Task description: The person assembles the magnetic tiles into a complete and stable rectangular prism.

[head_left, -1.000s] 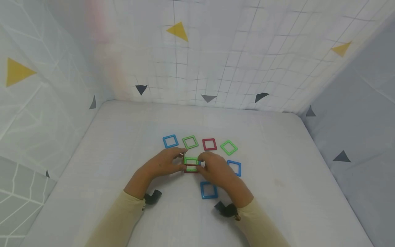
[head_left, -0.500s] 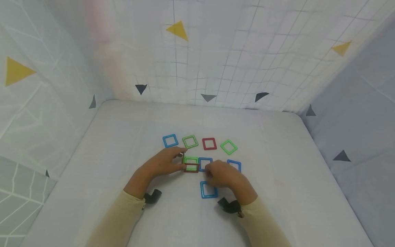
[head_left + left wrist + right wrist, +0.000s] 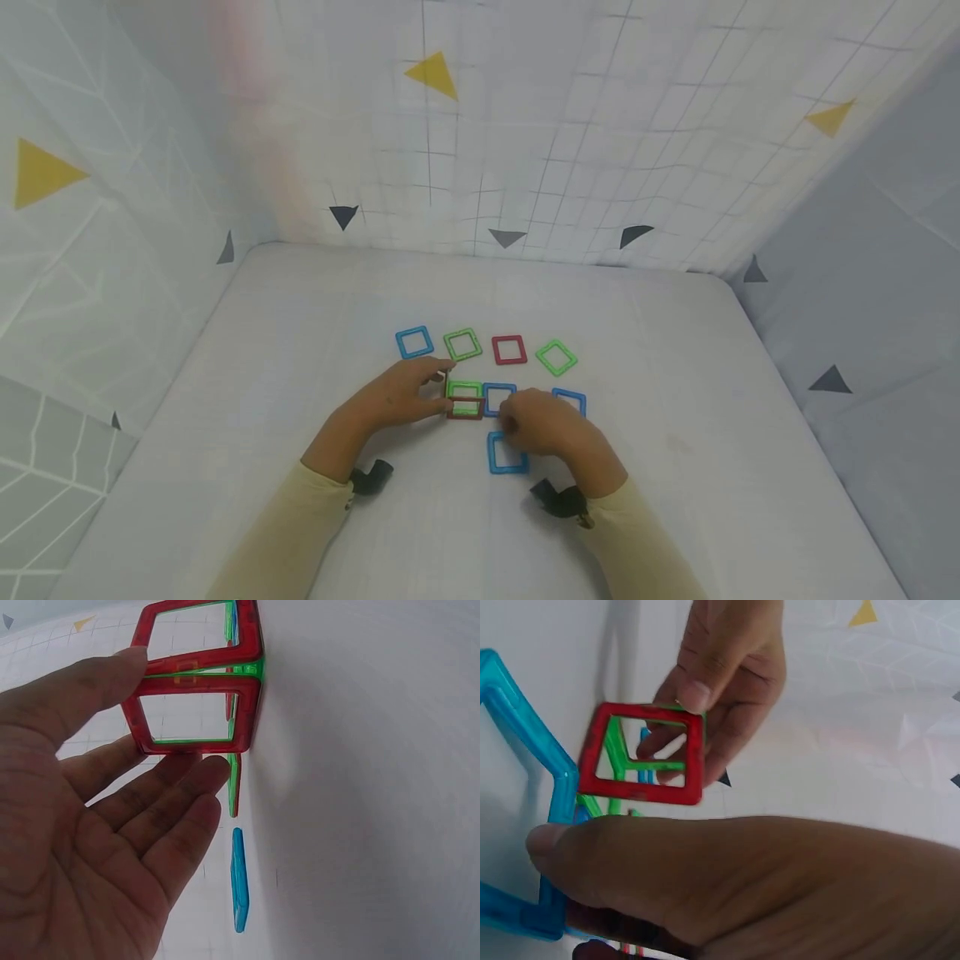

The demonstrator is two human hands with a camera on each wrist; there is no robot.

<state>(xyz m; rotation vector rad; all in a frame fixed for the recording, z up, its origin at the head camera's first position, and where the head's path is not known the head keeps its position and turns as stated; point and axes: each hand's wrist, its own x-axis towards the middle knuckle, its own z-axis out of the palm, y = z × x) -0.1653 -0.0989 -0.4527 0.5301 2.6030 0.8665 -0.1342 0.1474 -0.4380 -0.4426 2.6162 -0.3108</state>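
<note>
My left hand (image 3: 397,396) holds a small upright build of magnetic tile frames, its thumb at the corner of the red tiles (image 3: 191,720) and its fingers along the far side. Green tiles (image 3: 465,389) form the base and back of this build. A blue tile (image 3: 498,387) lies against its right side. My right hand (image 3: 547,425) is curled over a nearer blue tile (image 3: 507,469), and in the right wrist view the thumb presses that tile's edge (image 3: 562,795). The other right fingertips are mostly hidden.
Behind the build a row of loose square tiles lies on the white table (image 3: 315,308): blue (image 3: 414,342), green (image 3: 462,344), red (image 3: 509,350) and green (image 3: 557,358). Another blue tile (image 3: 572,397) is partly covered by the right hand. Fabric walls enclose the table.
My right hand has come off the build and moved right and nearer, uncovering the blue tile beside it. The near blue tile has slid slightly toward the build. The left hand stays put.
</note>
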